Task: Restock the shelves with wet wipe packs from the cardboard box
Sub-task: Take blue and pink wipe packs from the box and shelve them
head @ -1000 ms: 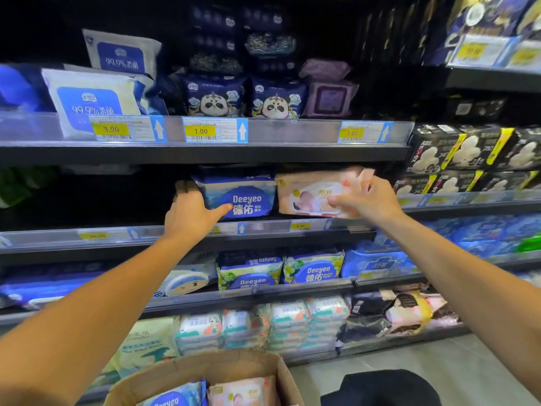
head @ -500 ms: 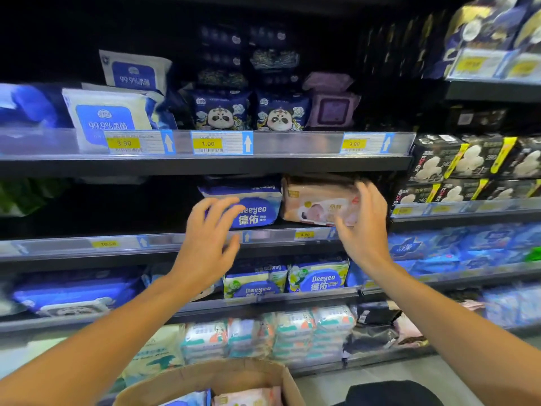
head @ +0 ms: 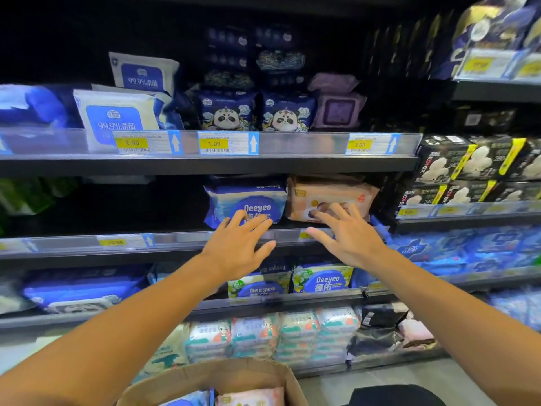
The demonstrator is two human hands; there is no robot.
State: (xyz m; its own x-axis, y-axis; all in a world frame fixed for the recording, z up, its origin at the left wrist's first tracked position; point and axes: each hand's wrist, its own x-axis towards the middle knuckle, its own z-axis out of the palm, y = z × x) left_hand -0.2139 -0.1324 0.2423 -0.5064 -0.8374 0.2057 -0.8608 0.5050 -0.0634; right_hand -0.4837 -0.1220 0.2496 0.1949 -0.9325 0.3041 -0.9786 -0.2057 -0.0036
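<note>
A blue Deeyeo wet wipe pack point(head: 248, 200) and a pink wet wipe pack point(head: 330, 194) sit side by side on the second shelf point(head: 117, 244). My left hand point(head: 237, 247) hovers just in front of the blue pack with fingers spread, holding nothing. In front of the pink pack my right hand point(head: 348, 235) is also spread and empty. The cardboard box point(head: 210, 376) is at the bottom of the view, open, with a pink pack point(head: 251, 397) and a blue pack point(head: 190, 401) showing inside.
The shelf above carries white 99.9% packs point(head: 117, 115), panda packs point(head: 228, 112) and a purple pack point(head: 336, 109). Lower shelves hold more Deeyeo packs point(head: 322, 279) and stacked pastel packs point(head: 263, 335). Black packages point(head: 474, 159) fill the right unit. The second shelf is dark left of the blue pack.
My right hand has let go of the pink pack, which now lies on the shelf. Both hands have drawn back from the two packs with fingers spread.
</note>
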